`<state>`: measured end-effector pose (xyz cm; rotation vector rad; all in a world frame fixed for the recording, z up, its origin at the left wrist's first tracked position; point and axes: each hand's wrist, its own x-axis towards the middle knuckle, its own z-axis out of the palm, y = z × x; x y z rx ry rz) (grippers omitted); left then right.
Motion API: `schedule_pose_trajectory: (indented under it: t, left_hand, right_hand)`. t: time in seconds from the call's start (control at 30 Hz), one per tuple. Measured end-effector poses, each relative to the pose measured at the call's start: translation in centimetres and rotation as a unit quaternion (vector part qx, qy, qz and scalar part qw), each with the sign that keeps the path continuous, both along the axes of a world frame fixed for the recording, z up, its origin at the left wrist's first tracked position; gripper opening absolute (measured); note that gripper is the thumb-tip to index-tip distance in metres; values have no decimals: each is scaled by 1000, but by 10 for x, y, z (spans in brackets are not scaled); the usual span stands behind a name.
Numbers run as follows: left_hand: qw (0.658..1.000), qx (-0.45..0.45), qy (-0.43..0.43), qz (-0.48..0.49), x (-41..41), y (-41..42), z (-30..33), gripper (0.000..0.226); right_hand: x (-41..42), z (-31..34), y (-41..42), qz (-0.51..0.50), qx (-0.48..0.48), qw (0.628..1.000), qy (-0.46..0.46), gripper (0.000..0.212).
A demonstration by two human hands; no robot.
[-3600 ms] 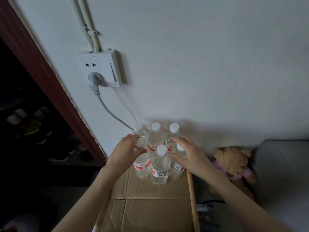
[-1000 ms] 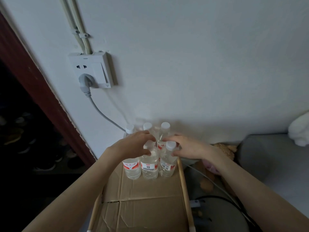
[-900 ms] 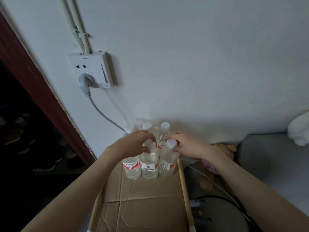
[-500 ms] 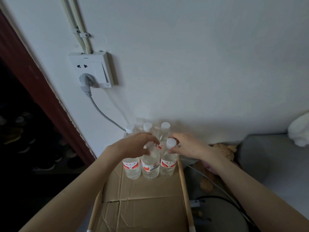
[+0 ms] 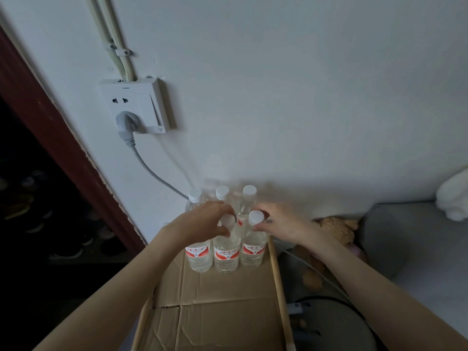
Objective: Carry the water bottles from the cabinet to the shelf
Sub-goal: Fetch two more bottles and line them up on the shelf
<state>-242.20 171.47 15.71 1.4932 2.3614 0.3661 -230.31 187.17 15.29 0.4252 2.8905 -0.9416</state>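
Several clear water bottles with white caps and red labels stand in two rows at the far end of a cardboard-covered shelf top (image 5: pixel 215 297), against the white wall. My left hand (image 5: pixel 202 224) grips the neck of the front middle bottle (image 5: pixel 226 252), its fingers curled round the cap, and it also covers the top of the front left bottle (image 5: pixel 199 257). My right hand (image 5: pixel 281 224) pinches the neck of the front right bottle (image 5: pixel 253 250) just under its cap. Three back-row bottles (image 5: pixel 222 193) show only their caps and shoulders.
A wall socket (image 5: pixel 138 105) with a grey plug and cable (image 5: pixel 152 171) hangs above left of the bottles. A dark doorway with shoes (image 5: pixel 38 198) lies left behind a red-brown frame. A brown teddy bear (image 5: pixel 334 231), a grey cushion (image 5: pixel 415 239) and floor cables lie right.
Both hands stayed at the front row. The front middle and right bottles turned slightly, so their red labels now face me; my right hand's fingers shifted on the right bottle's neck.
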Motion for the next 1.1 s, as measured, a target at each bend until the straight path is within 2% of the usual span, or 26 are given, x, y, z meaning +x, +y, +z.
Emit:
schedule_pose_trajectory:
  t: [0.17, 0.63, 1.1]
  left_hand:
    - [999, 11, 27, 17, -5, -2, -2, 38]
    - [998, 24, 36, 39, 0, -1, -1, 38]
    - [997, 20, 41, 56, 6, -2, -2, 39]
  right_hand:
    - [-5, -5, -4, 9, -9, 1000, 22, 33]
    - [-5, -12, -8, -2, 33, 998, 54, 38]
    - [1, -18, -10, -16, 25, 996, 85, 42]
